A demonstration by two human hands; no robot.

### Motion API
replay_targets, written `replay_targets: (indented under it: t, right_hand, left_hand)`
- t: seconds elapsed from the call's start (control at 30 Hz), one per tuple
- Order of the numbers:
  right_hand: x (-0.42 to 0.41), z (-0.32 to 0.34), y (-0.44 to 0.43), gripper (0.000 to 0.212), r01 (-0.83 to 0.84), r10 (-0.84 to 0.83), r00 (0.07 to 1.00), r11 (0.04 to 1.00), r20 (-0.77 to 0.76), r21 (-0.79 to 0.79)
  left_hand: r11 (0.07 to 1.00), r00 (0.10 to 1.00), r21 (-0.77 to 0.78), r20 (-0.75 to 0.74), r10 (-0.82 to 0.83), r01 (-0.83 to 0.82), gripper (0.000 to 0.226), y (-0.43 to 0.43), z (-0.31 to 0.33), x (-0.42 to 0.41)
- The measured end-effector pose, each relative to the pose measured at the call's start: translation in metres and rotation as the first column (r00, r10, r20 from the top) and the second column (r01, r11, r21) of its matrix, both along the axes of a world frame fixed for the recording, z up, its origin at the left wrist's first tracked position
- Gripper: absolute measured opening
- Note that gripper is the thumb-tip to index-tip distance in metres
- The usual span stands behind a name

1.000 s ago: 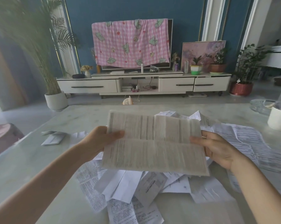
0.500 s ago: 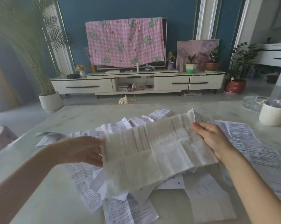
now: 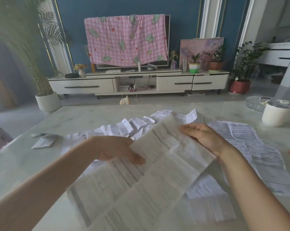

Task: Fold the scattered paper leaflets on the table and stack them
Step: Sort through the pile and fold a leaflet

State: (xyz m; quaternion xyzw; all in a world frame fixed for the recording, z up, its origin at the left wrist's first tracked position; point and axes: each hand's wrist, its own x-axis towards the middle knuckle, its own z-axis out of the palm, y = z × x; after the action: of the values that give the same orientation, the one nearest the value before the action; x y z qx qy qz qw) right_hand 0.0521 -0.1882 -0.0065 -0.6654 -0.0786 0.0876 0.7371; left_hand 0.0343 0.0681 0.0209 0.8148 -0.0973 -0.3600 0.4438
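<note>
Between left hand (image 3: 114, 150) and right hand (image 3: 202, 137), both gripping, slants a leaflet (image 3: 157, 180)

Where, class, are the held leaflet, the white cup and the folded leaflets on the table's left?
held leaflet (image 3: 157, 172), head view, middle of the sheet.
white cup (image 3: 276, 115), head view, its side wall.
folded leaflets (image 3: 43, 143), head view, top face.

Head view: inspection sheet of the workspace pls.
Surface: pale marble-look table, leaflets across its middle.
Job's things: unfolded leaflet held up; loose leaflets scattered beneath; folded leaflets at left.
Clutter: white cup, glass dish, far right.
Grips: left hand pinches the unfolded leaflet's left edge; right hand holds its far edge.
Cables: cords in the TV stand, off the table.
Surroundings: pink cloth over TV, potted plants.
</note>
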Motion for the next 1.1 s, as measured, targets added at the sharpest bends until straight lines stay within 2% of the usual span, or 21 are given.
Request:
replay_targets:
  t: [0.07, 0.1, 0.13, 0.2, 0.27, 0.37, 0.47, 0.63, 0.73, 0.83, 0.97, 1.1]
  right_hand:
    - [0.002, -0.001, -0.007, 0.032, 0.091, -0.079, 0.995, 0.961, -0.055, 0.259]
    - [0.001, -0.002, -0.009, 0.042, 0.068, -0.042, 0.996, 0.918, -0.076, 0.392]
    - [-0.003, -0.001, -0.006, 0.055, -0.005, 0.042, 0.997, 0.891, -0.072, 0.453]
    - [-0.016, -0.005, 0.009, 0.073, -0.2, 0.227, 0.973, 0.924, -0.047, 0.326]
    - [-0.028, -0.01, 0.028, 0.062, -0.249, 0.262, 0.962, 0.958, -0.081, 0.144]
    - [-0.027, -0.015, 0.037, 0.039, -0.1, 0.109, 0.989, 0.991, -0.101, 0.084]
    - [-0.026, -0.017, 0.032, 0.024, -0.076, 0.075, 0.993, 0.997, -0.096, -0.013]
    - [-0.025, -0.017, 0.03, 0.022, -0.062, 0.061, 0.994, 0.998, -0.096, -0.004]
    - [-0.024, -0.018, 0.028, 0.026, -0.093, 0.092, 0.991, 0.996, -0.101, 0.001]
    - [-0.023, -0.018, 0.03, 0.024, -0.106, 0.116, 0.988, 0.99, -0.102, 0.098]
    - [-0.022, -0.017, 0.031, 0.025, -0.081, 0.112, 0.984, 0.972, -0.137, 0.219]
    - [-0.023, -0.013, 0.029, 0.028, -0.127, 0.147, 0.985, 0.972, -0.091, 0.196]
  left_hand:
    - [0.983, 0.99, -0.124, -0.005, 0.138, -0.138, 0.011, 0.004, -0.001, 0.0]
    - [0.955, 0.977, -0.208, -0.008, 0.213, -0.21, 0.01, 0.005, -0.001, -0.001]
    - [0.919, 0.96, -0.288, -0.01, 0.28, -0.271, 0.01, 0.005, -0.002, -0.002]
    - [0.835, 0.927, -0.428, -0.016, 0.374, -0.344, 0.01, 0.0, -0.004, -0.005]
    - [0.789, 0.911, -0.501, 0.0, 0.412, -0.357, 0.011, -0.005, -0.006, -0.006]
    - [0.767, 0.908, -0.544, 0.021, 0.418, -0.341, 0.011, -0.008, -0.009, -0.007]
    - [0.773, 0.93, -0.563, 0.02, 0.366, -0.292, 0.016, -0.005, -0.012, -0.006]
    - [0.804, 0.941, -0.525, 0.018, 0.339, -0.279, 0.028, 0.002, -0.013, -0.005]
    - [0.811, 0.934, -0.499, 0.007, 0.357, -0.306, 0.025, 0.005, -0.014, -0.004]
    - [0.764, 0.91, -0.536, -0.022, 0.413, -0.36, 0.014, 0.002, -0.014, -0.007]
    - [0.737, 0.882, -0.552, 0.003, 0.471, -0.391, 0.021, 0.0, -0.017, -0.009]
    - [0.725, 0.877, -0.583, 0.045, 0.478, -0.365, 0.031, 0.0, -0.02, -0.009]
